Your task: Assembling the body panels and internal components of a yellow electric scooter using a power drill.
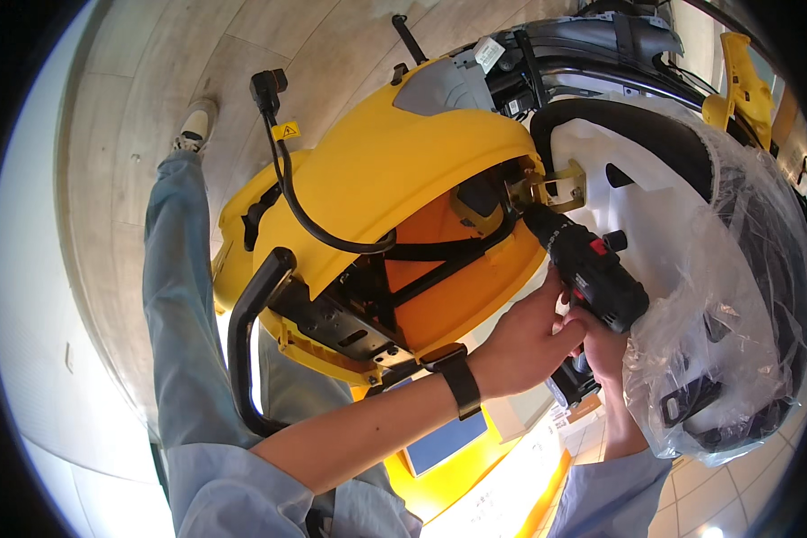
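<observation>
A black cordless drill with red accents (605,278) is tilted, its chuck end by a metal hinge bracket (565,186) at the rim of a yellow scooter body (403,170). My right hand (601,345) is closed round the drill's handle. My left hand (536,336), watch on the wrist, is closed against the same handle from the other side; its fingertips are partly hidden. The drill's tip is hidden by the bracket area, so contact with a screw cannot be made out. Beside the drill stands a tipped-up seat (681,251) wrapped in clear plastic.
Inside the scooter's open orange compartment (439,296) run black frame tubes. A black cable with a connector (267,88) loops over the yellow body. A black curved bar (242,341) sticks out near my leg. Below lie a yellow surface and a blue flat panel (446,441).
</observation>
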Demonstrator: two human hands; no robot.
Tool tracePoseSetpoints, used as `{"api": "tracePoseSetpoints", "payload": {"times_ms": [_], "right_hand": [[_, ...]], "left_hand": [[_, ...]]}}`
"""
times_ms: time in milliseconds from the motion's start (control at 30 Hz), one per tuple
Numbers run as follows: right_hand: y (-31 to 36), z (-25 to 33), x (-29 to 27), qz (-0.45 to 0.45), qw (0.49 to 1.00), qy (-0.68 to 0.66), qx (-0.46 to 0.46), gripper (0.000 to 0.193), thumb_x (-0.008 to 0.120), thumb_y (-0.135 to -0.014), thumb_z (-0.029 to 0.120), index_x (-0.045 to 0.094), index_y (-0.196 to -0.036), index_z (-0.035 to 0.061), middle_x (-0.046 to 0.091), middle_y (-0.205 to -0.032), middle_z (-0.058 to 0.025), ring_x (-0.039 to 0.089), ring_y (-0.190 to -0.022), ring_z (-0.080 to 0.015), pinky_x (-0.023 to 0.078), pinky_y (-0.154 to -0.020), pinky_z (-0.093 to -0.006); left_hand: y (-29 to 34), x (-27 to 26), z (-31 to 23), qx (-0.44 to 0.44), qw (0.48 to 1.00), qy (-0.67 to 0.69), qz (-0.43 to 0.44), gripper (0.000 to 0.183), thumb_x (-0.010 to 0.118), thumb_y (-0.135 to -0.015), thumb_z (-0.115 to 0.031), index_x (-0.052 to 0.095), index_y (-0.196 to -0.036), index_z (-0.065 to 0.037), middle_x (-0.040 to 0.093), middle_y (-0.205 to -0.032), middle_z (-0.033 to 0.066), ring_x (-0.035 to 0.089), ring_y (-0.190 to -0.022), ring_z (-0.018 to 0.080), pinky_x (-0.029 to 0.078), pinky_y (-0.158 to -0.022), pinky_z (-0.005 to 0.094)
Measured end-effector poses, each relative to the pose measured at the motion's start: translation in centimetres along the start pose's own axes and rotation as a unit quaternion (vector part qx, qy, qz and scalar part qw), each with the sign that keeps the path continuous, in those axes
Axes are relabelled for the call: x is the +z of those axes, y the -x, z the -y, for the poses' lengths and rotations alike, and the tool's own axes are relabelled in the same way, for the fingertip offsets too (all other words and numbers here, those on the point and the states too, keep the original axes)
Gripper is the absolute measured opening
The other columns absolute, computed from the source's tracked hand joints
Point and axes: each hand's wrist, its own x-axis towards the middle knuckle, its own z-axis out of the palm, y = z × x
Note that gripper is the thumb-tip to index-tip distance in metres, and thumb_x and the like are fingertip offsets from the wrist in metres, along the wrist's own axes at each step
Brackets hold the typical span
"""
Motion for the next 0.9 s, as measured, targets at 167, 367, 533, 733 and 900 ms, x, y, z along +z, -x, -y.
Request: {"api": "tracePoseSetpoints", "payload": {"times_ms": [167, 367, 533, 733, 900], "right_hand": [[-0.1, 0.5, 0.3, -0.008, 1.0, -0.008, 0.015, 0.022, 0.058, -0.077, -0.001, 0.061, -0.098, 0.0056, 0.054, -0.067, -0.0019, 0.044, -0.044, -0.0083, 0.032, -0.039, -0.0237], [-0.2, -0.3, 0.8, -0.021, 1.0, 0.014, -0.015, 0.015, 0.058, -0.082, -0.002, 0.06, -0.094, 0.0043, 0.052, -0.063, -0.0018, 0.042, -0.041, -0.0089, 0.032, -0.038, -0.0246], [0.1, 0.0, 1.5, -0.041, 0.999, 0.013, -0.023, 0.005, 0.059, -0.084, 0.001, 0.059, -0.084, 0.0059, 0.049, -0.061, -0.0005, 0.042, -0.04, -0.0089, 0.032, -0.038, -0.0252], [0.8, -3.0, 0.8, 0.017, 1.0, -0.01, -0.01, 0.025, 0.057, -0.091, 0.013, 0.062, -0.114, 0.0059, 0.053, -0.065, 0.0008, 0.043, -0.049, -0.0068, 0.034, -0.046, -0.0235], [10.6, -10.6, -0.4, 0.027, 0.997, -0.043, -0.058, 0.041, 0.062, -0.088, 0.015, 0.055, -0.126, 0.0021, 0.057, -0.072, -0.0042, 0.048, -0.054, -0.0078, 0.036, -0.046, -0.0248]], "left_hand": [[-0.2, -0.1, 0.1, 0.023, 1.0, -0.012, -0.002, 0.052, 0.052, -0.093, -0.007, 0.031, -0.14, 0.001, 0.052, -0.119, 0.0145, 0.067, -0.086, 0.0213, 0.055, -0.089, 0.0335], [0.0, -0.3, -0.1, 0.042, 0.999, 0.005, -0.021, 0.043, 0.053, -0.091, -0.007, 0.04, -0.131, 0.002, 0.05, -0.117, 0.014, 0.066, -0.085, 0.0203, 0.055, -0.089, 0.0337], [0.1, -0.6, 0.4, 0.054, 0.998, -0.01, -0.017, 0.041, 0.053, -0.09, -0.006, 0.041, -0.129, 0.001, 0.051, -0.116, 0.0126, 0.065, -0.086, 0.019, 0.056, -0.086, 0.0324], [1.6, 0.3, 0.3, 0.007, 1.0, 0.008, -0.01, 0.038, 0.054, -0.09, -0.004, 0.044, -0.126, 0.0, 0.055, -0.11, 0.0098, 0.065, -0.088, 0.0175, 0.055, -0.082, 0.0308], [9.1, 2.9, 1.8, -0.051, 0.997, 0.032, 0.054, 0.046, 0.051, -0.096, -0.007, 0.043, -0.141, -0.001, 0.06, -0.117, 0.0064, 0.059, -0.107, 0.0134, 0.048, -0.095, 0.0301]]}}
